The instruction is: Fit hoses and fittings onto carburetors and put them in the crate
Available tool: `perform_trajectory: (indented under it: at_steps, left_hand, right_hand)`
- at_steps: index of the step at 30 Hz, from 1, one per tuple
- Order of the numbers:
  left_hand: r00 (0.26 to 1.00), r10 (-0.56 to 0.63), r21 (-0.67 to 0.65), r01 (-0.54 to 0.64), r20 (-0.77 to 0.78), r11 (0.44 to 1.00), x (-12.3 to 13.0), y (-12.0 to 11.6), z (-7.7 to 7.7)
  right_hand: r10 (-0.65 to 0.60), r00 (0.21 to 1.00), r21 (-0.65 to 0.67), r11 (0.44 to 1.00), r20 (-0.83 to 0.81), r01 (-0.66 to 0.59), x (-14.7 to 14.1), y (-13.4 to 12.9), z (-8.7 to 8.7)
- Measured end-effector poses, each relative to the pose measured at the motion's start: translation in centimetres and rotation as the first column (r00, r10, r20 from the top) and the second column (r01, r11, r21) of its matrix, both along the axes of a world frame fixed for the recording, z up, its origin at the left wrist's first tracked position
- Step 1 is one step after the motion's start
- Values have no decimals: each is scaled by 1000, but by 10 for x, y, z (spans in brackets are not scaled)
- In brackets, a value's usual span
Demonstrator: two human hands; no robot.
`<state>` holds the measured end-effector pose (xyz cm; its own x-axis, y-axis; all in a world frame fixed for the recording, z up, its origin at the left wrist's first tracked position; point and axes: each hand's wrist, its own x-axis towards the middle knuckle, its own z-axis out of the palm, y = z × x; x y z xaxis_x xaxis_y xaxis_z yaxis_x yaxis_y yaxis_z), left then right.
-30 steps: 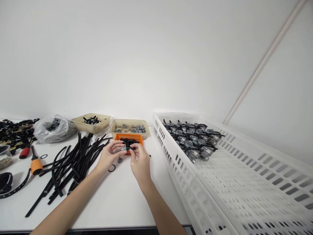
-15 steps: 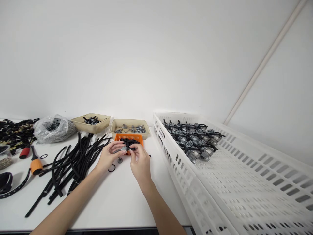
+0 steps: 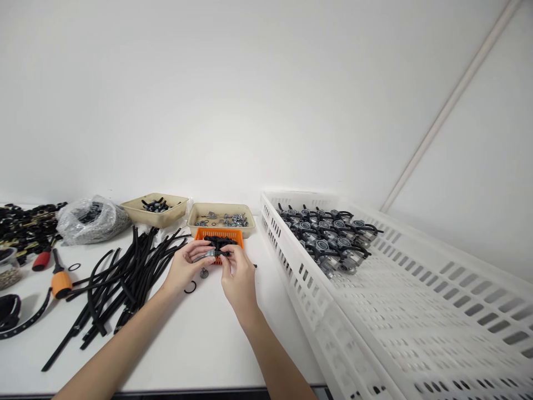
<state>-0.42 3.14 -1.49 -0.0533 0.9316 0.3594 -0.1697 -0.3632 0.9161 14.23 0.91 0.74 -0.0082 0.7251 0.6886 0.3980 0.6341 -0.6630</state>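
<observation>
My left hand (image 3: 183, 268) is closed around a small grey metal fitting (image 3: 211, 253). A short black rubber-like piece (image 3: 225, 254) sits at the fitting's right end, pinched between the fingertips of my right hand (image 3: 240, 278). Whether the black piece is joined to the fitting, I cannot tell. Both hands are just in front of an orange basket (image 3: 240, 237) of small black parts, partly covering it. Below them on the table lie a small round metal piece (image 3: 204, 273) and a black ring (image 3: 190, 287).
Black tubes (image 3: 137, 272) lie heaped on the left, beside an orange-handled screwdriver (image 3: 61, 282) and a red-handled one (image 3: 41, 260). Behind are a plastic bag (image 3: 112, 222) and two beige trays (image 3: 175, 214) of parts. A white crate (image 3: 300, 300) holding assembled grey-and-black units (image 3: 322, 244) fills the right.
Almost nothing differs. My right hand has shifted very slightly, with its fingertips still at the black piece; my left hand keeps its hold on the fitting.
</observation>
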Motion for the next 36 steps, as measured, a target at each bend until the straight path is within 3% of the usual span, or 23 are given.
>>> perform_trajectory:
  at_steps: [10, 28, 32, 36]
  left_hand:
    - [1000, 3, 18, -3, -7, 1000, 0, 2, -2]
    - [989, 133, 94, -126, -62, 988, 1, -2, -1]
    - [961, 185, 182, -148, -208, 972, 3, -9, 1]
    - [875, 253, 334, -113, -414, 936, 6, -15, 0]
  right_hand:
    - [10, 1000, -24, 1000, 8, -9, -2, 0, 0]
    - [-45, 999, -87, 995, -8, 44, -1, 1, 0]
    - [-42, 999, -128, 991, -31, 38, 4, 0, 1]
    - [-45, 998, -195, 980, -45, 35, 15, -6, -1]
